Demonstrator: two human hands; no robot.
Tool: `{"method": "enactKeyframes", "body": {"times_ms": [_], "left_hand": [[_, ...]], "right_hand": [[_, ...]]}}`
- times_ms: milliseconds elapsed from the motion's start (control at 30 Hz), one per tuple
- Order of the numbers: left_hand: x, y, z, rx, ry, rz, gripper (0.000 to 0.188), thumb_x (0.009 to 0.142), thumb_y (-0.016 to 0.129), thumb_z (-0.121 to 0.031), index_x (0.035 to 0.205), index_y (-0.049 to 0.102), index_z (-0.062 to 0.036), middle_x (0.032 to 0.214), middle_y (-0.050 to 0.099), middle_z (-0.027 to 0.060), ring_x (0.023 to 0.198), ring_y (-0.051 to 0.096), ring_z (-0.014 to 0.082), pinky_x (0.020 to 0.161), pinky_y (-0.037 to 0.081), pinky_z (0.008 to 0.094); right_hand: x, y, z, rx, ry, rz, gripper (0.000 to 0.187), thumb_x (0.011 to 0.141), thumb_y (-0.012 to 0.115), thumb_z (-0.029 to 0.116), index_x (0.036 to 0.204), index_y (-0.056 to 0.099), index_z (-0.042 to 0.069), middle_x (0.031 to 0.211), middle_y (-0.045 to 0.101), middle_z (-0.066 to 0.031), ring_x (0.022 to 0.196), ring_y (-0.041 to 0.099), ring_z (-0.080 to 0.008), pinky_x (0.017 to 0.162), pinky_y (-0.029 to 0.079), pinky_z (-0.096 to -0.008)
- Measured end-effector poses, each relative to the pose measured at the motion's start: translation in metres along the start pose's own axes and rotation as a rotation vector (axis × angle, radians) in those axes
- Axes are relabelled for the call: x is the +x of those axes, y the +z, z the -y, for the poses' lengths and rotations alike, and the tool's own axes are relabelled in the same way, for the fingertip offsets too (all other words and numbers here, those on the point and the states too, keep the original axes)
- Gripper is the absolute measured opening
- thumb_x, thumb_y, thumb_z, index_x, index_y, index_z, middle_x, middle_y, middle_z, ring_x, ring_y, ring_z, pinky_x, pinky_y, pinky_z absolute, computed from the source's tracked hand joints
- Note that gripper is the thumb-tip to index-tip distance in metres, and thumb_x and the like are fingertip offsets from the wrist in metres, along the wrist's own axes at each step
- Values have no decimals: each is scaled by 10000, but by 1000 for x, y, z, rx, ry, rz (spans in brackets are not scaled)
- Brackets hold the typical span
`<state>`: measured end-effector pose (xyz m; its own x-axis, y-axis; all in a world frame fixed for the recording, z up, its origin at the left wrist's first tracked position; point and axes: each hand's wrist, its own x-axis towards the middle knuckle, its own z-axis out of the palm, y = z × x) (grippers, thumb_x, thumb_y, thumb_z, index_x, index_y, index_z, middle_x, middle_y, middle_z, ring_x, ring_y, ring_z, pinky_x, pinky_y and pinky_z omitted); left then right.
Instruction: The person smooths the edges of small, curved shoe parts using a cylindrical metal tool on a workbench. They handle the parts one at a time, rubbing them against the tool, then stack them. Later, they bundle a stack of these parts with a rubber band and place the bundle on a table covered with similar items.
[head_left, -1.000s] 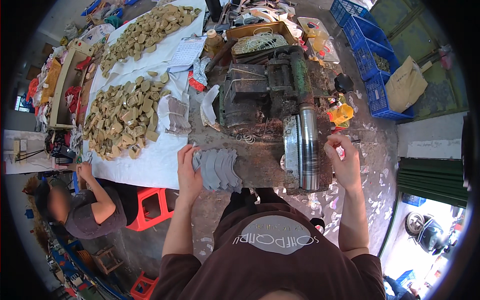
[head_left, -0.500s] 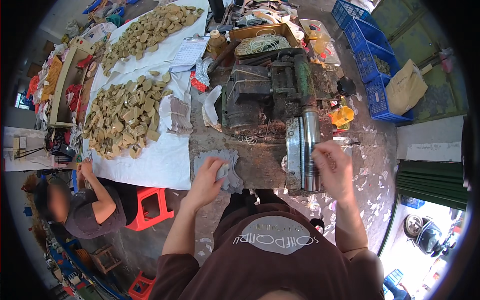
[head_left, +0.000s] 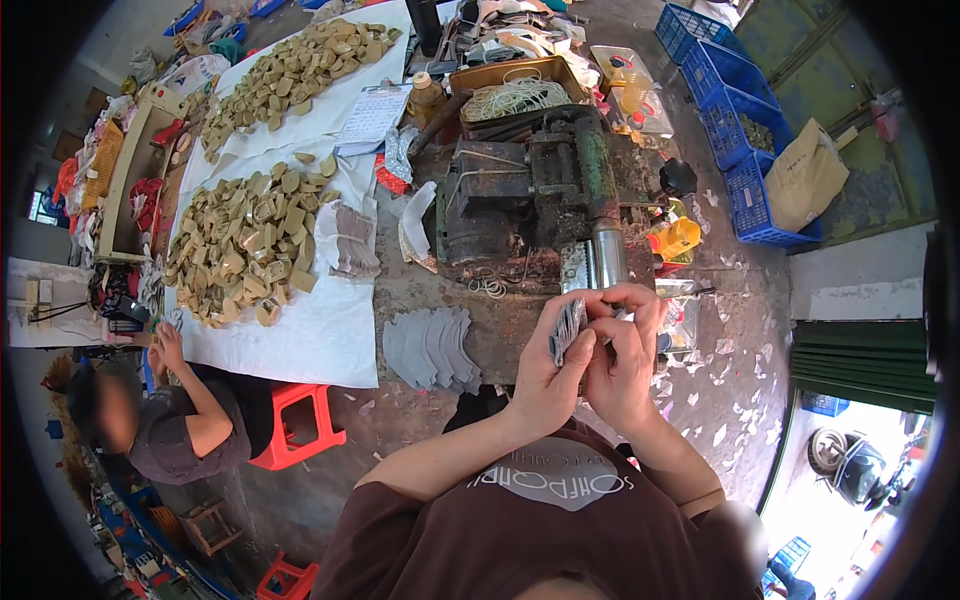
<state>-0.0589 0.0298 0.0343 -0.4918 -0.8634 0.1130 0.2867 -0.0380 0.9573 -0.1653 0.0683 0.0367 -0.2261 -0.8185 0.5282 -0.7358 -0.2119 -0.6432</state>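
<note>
My left hand (head_left: 547, 378) is closed around a small bundle of thin grey curved pieces (head_left: 569, 330), held edge-up in front of my body. Right beside it, my right hand (head_left: 624, 372) has its fingers bent and pinched together against the left fingertips; what sits between them is mostly hidden. Both hands are just in front of the shiny metal roller (head_left: 609, 256) of an old bench machine (head_left: 500, 200), covering its near end. To their left, a fanned stack of grey curved cut pieces (head_left: 430, 348) lies at the table's front edge.
Piles of tan flat pieces (head_left: 245, 240) cover a white sheet (head_left: 345, 350) on the left. Behind the machine stands a tray of pale cord (head_left: 515, 95). A yellow cup (head_left: 680, 238) is right of the roller, blue crates (head_left: 745, 130) beyond. A person (head_left: 195, 420) works at left by a red stool (head_left: 300, 425).
My left hand has moved right, from the grey stack to the roller, and holds a bundle of grey pieces. My right hand has come left off the roller to meet it.
</note>
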Motion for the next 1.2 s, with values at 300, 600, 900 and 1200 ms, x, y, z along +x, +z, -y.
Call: {"method": "enactKeyframes", "body": {"times_ms": [300,600,900,1200], "left_hand": [[-1,-58,22,573,-196,114,341,819,556,-6,1146,463,-20,1097,465,169,1027,494,303,913,382,360],[-12,-23,37,707,-95,342,588,684,604,86,1228,417,-37,1246,336,189,1084,436,391,935,368,444],[-25,-137,22,934,-26,-72,411,713,542,91,1102,521,-39,1162,457,177,1138,437,351,984,348,391],[-103,-225,62,1539,-435,614,427,663,564,45,1081,554,-40,1138,478,155,1065,485,310,880,390,415]], "right_hand": [[7,-88,-82,-271,279,312,64,813,580,51,849,551,7,686,540,-90,631,503,-192,613,400,-309],[-5,-48,-63,-318,237,400,132,763,624,51,887,602,91,840,593,-36,896,524,-232,851,315,-376],[-6,-47,-70,50,426,183,209,776,639,16,979,589,5,809,588,-74,757,569,-185,721,449,-312],[-3,-44,-66,93,438,151,187,824,610,26,1003,581,-23,822,581,-74,784,555,-161,740,448,-287]]}}
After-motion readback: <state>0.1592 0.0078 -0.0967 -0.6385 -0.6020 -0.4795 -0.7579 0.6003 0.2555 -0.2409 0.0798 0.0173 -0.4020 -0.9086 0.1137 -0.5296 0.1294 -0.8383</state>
